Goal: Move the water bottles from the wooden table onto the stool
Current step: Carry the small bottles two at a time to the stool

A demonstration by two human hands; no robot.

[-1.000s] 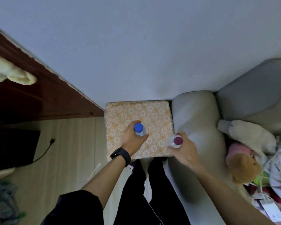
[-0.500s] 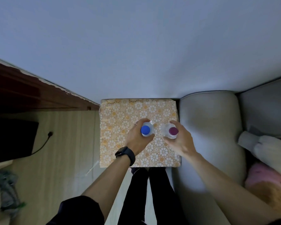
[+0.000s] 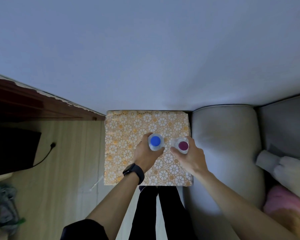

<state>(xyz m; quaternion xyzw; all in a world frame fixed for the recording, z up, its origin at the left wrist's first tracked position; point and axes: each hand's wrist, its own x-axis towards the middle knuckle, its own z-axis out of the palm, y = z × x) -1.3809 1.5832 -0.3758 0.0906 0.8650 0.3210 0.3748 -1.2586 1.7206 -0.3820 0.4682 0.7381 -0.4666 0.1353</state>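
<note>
Seen from straight above, two water bottles were held over the flower-patterned top of one square stool (image 3: 128, 125), though whether they rested on it could not be told. The left hand (image 3: 145, 154), with a black watch (image 3: 134, 172) on its wrist, had its fingers curled round the blue-capped bottle (image 3: 155, 142). The right hand (image 3: 189, 157) gripped the magenta-capped bottle (image 3: 183, 145) just beside it. One grey sofa arm (image 3: 223, 144) stood just right of the stool — a pale wall (image 3: 145, 49) on the far side, and one black cable (image 3: 47, 153) on the wooden floor (image 3: 68, 170) to the left.
</note>
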